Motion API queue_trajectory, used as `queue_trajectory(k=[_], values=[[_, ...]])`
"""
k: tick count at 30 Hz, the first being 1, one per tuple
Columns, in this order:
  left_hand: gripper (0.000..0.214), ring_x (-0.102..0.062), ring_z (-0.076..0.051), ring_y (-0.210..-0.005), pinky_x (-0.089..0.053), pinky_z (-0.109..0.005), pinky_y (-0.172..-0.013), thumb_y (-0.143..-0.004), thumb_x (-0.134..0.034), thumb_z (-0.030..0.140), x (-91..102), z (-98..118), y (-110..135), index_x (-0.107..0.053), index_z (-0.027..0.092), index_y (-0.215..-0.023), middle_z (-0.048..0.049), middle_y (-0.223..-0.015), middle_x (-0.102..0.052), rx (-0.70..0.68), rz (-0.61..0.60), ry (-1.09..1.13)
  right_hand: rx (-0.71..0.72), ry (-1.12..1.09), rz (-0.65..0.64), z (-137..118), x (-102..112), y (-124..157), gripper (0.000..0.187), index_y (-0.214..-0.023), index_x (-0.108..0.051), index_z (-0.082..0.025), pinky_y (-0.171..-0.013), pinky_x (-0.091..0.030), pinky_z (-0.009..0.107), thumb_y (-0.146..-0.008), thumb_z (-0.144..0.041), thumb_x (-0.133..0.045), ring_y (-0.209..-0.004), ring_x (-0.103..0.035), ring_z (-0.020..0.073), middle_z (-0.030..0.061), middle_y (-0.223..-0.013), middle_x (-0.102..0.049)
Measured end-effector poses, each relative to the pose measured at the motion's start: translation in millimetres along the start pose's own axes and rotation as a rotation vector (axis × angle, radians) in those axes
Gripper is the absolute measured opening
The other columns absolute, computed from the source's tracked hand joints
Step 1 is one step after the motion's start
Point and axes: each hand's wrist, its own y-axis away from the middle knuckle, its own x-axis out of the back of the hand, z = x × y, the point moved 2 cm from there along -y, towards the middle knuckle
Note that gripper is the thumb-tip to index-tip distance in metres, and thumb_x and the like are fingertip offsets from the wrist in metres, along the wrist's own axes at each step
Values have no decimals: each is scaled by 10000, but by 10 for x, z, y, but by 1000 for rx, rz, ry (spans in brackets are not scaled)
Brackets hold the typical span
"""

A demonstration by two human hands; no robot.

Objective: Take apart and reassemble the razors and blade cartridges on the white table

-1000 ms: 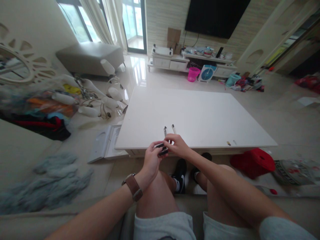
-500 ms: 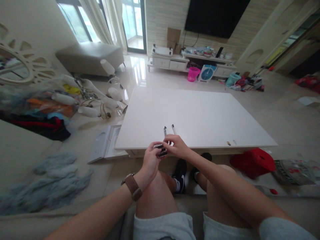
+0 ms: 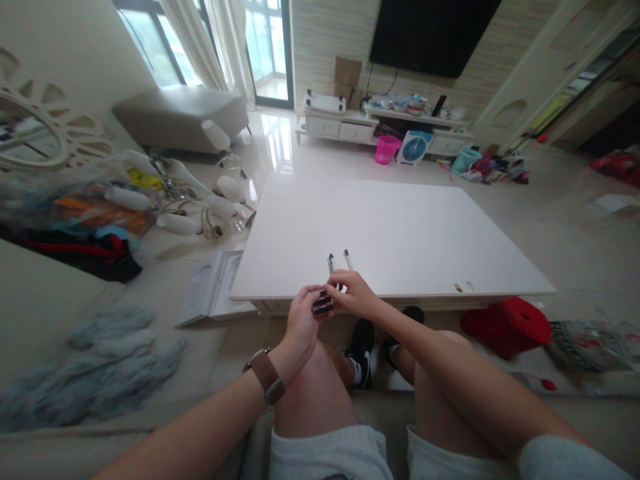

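Over the near edge of the white table (image 3: pixel 380 227), my left hand (image 3: pixel 301 319) is closed around a small dark rectangular case (image 3: pixel 323 305) with pale stripes across it. The case's exact kind is too small to make out. My right hand (image 3: pixel 354 293) is bent in a pinch at the case's upper right edge. Whether its fingertips grip the case or a tiny piece there is hidden. Just beyond the right fingers, two slim dark-tipped tools lie on the tabletop: a silvery one (image 3: pixel 331 261) and a pale-handled one (image 3: pixel 348 259).
Two tiny items, one yellowish and dark (image 3: pixel 458 287), lie near the table's front right edge. An opened white box (image 3: pixel 203 293) is on the floor at left, below a chandelier (image 3: pixel 193 193). Right of my legs sits a red object (image 3: pixel 507 327).
My left thumb has shifted off the case's face, and more of its dark striped surface shows. The right hand stays in nearly the same pinch.
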Motion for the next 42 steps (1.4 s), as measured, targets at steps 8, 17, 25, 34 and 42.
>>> queue_trajectory(k=[8, 17, 25, 34, 42], values=[[230, -629, -144, -659, -473, -243, -550, -683, -703, 297, 6, 5, -2, -615, 170, -853, -16, -777, -652, -8, 2, -15, 5, 15, -7, 19, -19, 8, 262, -666, -605, -162, -614, -372, 233, -913, -236, -557, -657, -503, 118, -2, -669, -546], [174, -586, -114, -620, -441, -214, -548, -657, -672, 254, 43, -6, -23, -615, 169, -798, 9, -715, -624, -35, 17, -43, 15, 7, -8, 2, -31, 16, 279, -640, -591, -162, -621, -362, 243, -910, -224, -561, -652, -501, 121, -5, -655, -535], [147, -592, -125, -616, -466, -232, -583, -651, -658, 248, 48, -8, -36, -604, 170, -763, 10, -682, -617, -56, 1, -43, 8, 3, -16, -24, -25, 20, 272, -638, -593, -164, -626, -364, 246, -904, -213, -560, -651, -498, 123, -4, -655, -536], [164, -586, -121, -621, -455, -225, -565, -650, -651, 257, 52, -14, -41, -613, 164, -780, 10, -696, -617, -56, 16, -62, 19, 12, -16, 4, -30, 16, 279, -642, -591, -160, -625, -357, 243, -910, -230, -554, -651, -493, 118, -5, -654, -531], [208, -612, -128, -606, -424, -211, -503, -673, -641, 262, 34, -12, -12, -597, 168, -853, 3, -722, -631, 1, 18, -93, 16, 21, -7, 21, -34, 11, 284, -625, -573, -162, -617, -348, 242, -905, -207, -547, -641, -487, 115, -9, -644, -521]])
